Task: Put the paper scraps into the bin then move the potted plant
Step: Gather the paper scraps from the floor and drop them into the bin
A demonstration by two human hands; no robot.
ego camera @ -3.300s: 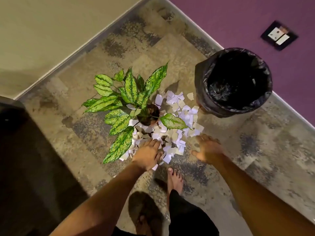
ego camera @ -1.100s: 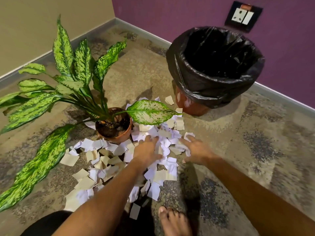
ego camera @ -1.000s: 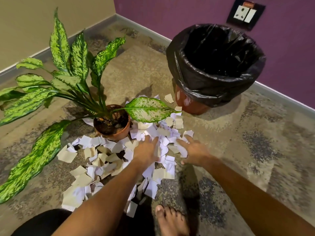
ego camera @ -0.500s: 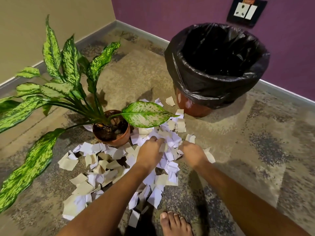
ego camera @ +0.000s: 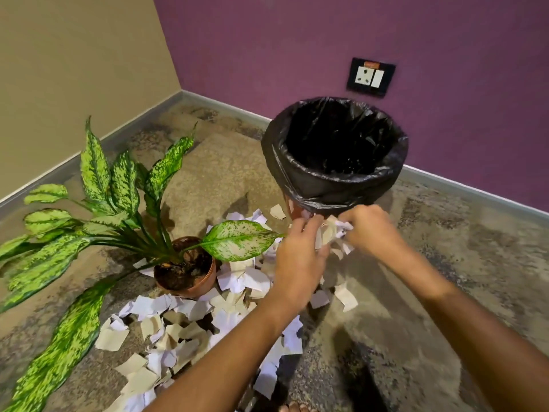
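White and tan scraps (ego camera: 190,328) mostly on the floor (ego camera: 430,292) yet, strewn round the plant (ego camera: 185,272). One bunch (ego camera: 331,233) lifted, pinched between left hand (ego camera: 297,260) and right hand (ego camera: 368,230), each grip closed on paper, just below the bin (ego camera: 335,179) rim. Nothing visibly inside the black liner. Plant unmoved, upright beside the bin. Probably an early handful; many more left, then the pot.

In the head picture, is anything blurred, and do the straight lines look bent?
Head view: both hands, left hand and right hand, and the paper scraps they hold are motion-blurred; the potted plant and bin are sharper; wide-angle distortion bows the skirting lines.
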